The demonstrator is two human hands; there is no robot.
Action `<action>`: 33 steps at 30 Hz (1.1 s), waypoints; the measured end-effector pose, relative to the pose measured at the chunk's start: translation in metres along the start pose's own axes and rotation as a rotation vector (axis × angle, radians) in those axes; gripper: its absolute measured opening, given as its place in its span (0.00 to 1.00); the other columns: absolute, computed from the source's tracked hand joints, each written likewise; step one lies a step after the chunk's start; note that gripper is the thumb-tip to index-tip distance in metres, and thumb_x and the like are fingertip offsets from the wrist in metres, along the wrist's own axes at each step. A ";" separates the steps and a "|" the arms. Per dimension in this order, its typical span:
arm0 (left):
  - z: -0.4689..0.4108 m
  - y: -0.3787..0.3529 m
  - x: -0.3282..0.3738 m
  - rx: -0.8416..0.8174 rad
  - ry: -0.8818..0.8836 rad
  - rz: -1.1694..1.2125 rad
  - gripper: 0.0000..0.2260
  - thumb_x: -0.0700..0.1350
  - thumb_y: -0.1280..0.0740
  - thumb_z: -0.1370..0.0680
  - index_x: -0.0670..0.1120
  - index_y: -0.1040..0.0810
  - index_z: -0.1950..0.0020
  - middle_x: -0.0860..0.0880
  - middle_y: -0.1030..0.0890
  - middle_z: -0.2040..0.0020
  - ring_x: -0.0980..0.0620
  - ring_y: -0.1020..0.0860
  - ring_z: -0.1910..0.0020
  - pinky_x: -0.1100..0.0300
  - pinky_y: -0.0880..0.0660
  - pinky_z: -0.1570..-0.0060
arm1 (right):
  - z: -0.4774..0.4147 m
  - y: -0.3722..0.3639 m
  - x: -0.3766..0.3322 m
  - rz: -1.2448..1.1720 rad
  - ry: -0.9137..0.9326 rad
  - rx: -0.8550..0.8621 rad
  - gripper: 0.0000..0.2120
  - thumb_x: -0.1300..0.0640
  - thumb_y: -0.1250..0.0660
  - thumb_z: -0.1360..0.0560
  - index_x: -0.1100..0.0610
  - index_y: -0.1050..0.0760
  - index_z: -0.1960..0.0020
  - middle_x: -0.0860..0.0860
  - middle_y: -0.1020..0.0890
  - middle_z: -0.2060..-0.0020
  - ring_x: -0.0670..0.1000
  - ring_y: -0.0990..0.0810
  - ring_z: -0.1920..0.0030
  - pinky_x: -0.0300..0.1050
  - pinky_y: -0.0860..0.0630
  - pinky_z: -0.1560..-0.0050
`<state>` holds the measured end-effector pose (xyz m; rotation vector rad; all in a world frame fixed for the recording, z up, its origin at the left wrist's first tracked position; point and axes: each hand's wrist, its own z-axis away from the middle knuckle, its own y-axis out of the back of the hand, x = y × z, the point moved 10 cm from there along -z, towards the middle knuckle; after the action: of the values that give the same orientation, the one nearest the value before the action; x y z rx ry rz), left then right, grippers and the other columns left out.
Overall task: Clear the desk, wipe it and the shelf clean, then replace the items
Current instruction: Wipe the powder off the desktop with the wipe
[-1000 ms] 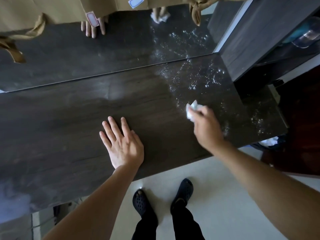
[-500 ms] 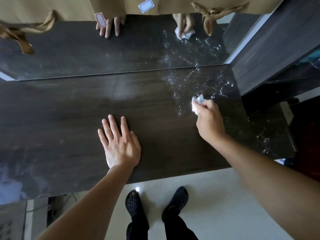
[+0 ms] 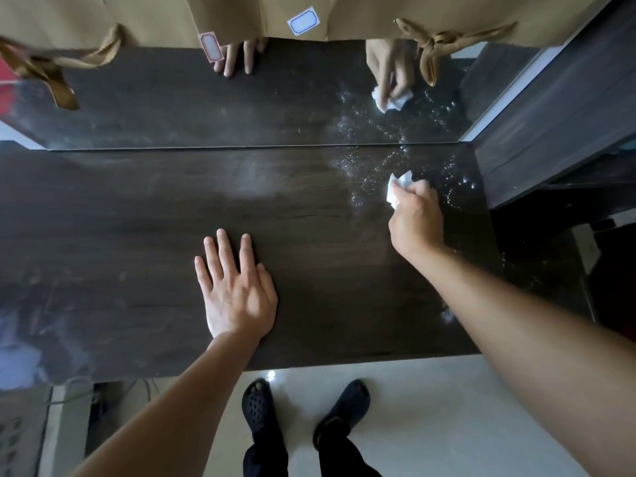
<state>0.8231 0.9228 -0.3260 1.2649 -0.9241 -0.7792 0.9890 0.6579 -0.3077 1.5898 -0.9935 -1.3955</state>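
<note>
The left hand [image 3: 237, 290] lies flat on the dark wood-grain desk top [image 3: 137, 235], palm down near the front edge. Its fingers are straight and slightly spread, and it holds nothing. Further in and to the right, the right hand [image 3: 414, 218] grips a crumpled white tissue [image 3: 399, 187], fingers curled round it, pressing it onto the desk. Around the tissue a scatter of small bright wet droplets [image 3: 371, 173] speckles the right part of the top, close to the dark wooden shelf unit [image 3: 550, 132] at that end. Along the back edge a mirror [image 3: 172, 108] reflects both hands, the tissue and the droplets. Across its upper part hangs a tan covering [image 3: 361, 12] with knotted ties and two small bordered labels.
</note>
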 end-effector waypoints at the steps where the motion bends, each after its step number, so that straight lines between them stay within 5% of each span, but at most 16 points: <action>1: 0.000 0.000 0.000 -0.002 0.002 -0.002 0.25 0.51 0.51 0.22 0.45 0.39 0.25 0.39 0.45 0.23 0.39 0.49 0.24 0.42 0.53 0.26 | 0.006 -0.001 -0.012 -0.005 -0.027 0.005 0.29 0.71 0.39 0.31 0.56 0.29 0.32 0.60 0.26 0.48 0.62 0.28 0.49 0.54 0.27 0.51; 7: 0.000 0.001 0.000 -0.015 0.004 -0.002 0.25 0.50 0.50 0.22 0.45 0.39 0.25 0.39 0.45 0.23 0.39 0.50 0.24 0.42 0.53 0.26 | 0.097 -0.022 -0.085 -0.115 0.477 -0.175 0.23 0.68 0.40 0.30 0.56 0.25 0.36 0.55 0.24 0.55 0.59 0.26 0.56 0.51 0.25 0.59; 14: 0.000 0.002 0.000 0.011 0.000 0.003 0.25 0.50 0.49 0.22 0.45 0.38 0.25 0.39 0.44 0.23 0.39 0.49 0.24 0.42 0.52 0.26 | -0.030 -0.012 -0.023 0.013 0.037 -0.014 0.26 0.69 0.38 0.30 0.57 0.28 0.32 0.61 0.26 0.47 0.63 0.28 0.48 0.55 0.27 0.49; 18: 0.000 0.005 0.001 0.028 -0.004 0.010 0.25 0.50 0.49 0.22 0.44 0.36 0.26 0.38 0.42 0.24 0.38 0.47 0.25 0.41 0.50 0.27 | 0.057 -0.038 -0.099 -0.050 0.350 -0.146 0.28 0.70 0.38 0.33 0.58 0.28 0.34 0.58 0.25 0.51 0.61 0.27 0.52 0.53 0.26 0.54; 21: 0.001 0.005 0.001 0.030 -0.001 0.019 0.25 0.49 0.48 0.22 0.44 0.36 0.26 0.38 0.42 0.24 0.38 0.47 0.25 0.41 0.50 0.27 | 0.066 -0.034 -0.093 -0.078 0.538 -0.183 0.24 0.69 0.37 0.30 0.57 0.26 0.36 0.56 0.23 0.53 0.59 0.26 0.55 0.51 0.26 0.57; 28: 0.000 0.006 0.001 0.042 -0.011 0.017 0.24 0.49 0.48 0.23 0.44 0.36 0.27 0.38 0.42 0.24 0.37 0.46 0.25 0.41 0.50 0.27 | -0.033 -0.007 -0.017 0.075 0.053 -0.037 0.29 0.71 0.39 0.31 0.57 0.31 0.30 0.60 0.27 0.47 0.62 0.29 0.47 0.54 0.28 0.49; 33: -0.001 0.005 0.001 0.021 -0.006 0.012 0.24 0.49 0.47 0.23 0.44 0.36 0.27 0.38 0.42 0.24 0.38 0.47 0.25 0.41 0.49 0.27 | 0.070 -0.038 -0.099 -0.073 0.400 -0.233 0.28 0.72 0.36 0.34 0.60 0.28 0.34 0.57 0.24 0.51 0.60 0.26 0.52 0.52 0.25 0.57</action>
<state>0.8240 0.9232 -0.3208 1.2744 -0.9466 -0.7658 0.9127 0.7594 -0.3115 1.6530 -0.5217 -1.1305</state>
